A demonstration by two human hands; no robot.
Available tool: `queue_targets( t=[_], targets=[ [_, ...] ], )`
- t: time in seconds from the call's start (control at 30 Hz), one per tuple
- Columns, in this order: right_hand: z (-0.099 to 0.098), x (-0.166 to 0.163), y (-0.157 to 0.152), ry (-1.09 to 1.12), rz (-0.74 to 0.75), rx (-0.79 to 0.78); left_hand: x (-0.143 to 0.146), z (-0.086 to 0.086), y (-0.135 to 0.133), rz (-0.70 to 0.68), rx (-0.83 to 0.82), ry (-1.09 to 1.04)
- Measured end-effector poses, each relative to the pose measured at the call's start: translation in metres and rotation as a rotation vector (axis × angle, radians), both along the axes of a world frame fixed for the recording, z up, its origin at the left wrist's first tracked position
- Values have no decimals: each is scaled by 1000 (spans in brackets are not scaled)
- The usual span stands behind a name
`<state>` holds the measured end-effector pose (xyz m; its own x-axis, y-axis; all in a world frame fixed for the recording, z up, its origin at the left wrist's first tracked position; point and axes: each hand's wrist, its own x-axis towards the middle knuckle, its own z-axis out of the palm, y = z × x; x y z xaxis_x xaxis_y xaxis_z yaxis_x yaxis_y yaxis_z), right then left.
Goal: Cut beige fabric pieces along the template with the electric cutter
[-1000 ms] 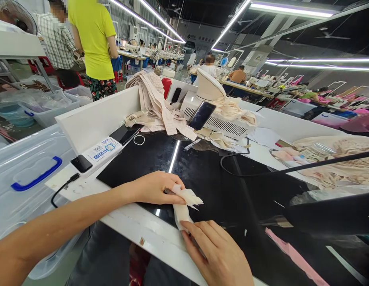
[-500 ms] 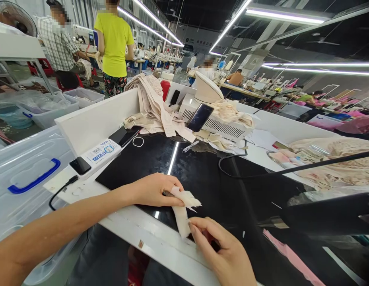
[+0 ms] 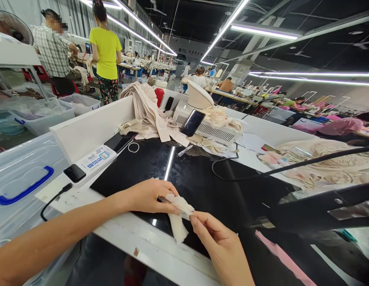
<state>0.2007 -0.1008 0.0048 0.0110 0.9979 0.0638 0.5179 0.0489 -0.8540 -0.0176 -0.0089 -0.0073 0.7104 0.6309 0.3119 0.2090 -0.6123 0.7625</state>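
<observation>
Over the near edge of the black tabletop, my left hand (image 3: 150, 195) grips a cream fabric strip (image 3: 177, 228) between thumb and fingers. One end of the strip hangs down below the thumb; a ragged-edged upper part points right. My right hand (image 3: 222, 240) pinches the tip of that upper part between thumb and forefinger. Whether the upper and hanging parts are one piece, I cannot tell. A small dark gap or object shows inside my left grip, too hidden to name.
Cream fabric strips (image 3: 148, 111) are heaped at the back, beside a phone (image 3: 193, 123) leaning on a white machine. A power bank (image 3: 74, 173) with a cable lies at left. At right, a black arm (image 3: 327, 206) crosses above a pink strip (image 3: 284, 256). Co-workers are beyond.
My right hand has moved up from the hanging end of the strip to the tip of its upper part. My left hand keeps its hold. The view has shifted slightly.
</observation>
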Motion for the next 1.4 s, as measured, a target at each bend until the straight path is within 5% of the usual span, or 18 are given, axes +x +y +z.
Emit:
queue_targets(
  t=[0.27, 0.6, 1.03, 1.4],
  targets=[
    [-3, -2, -6, -98, 24, 203, -1, 1, -1, 14, 18, 16],
    [-9, 20, -9, -510, 387, 442, -1, 3, -2, 24, 0, 16],
    [-9, 13, -9, -466, 382, 440, -1, 3, -2, 31, -6, 22],
    [-7, 12, -7, -239, 268, 238, 0, 2, -2, 47, -11, 29]
  ],
)
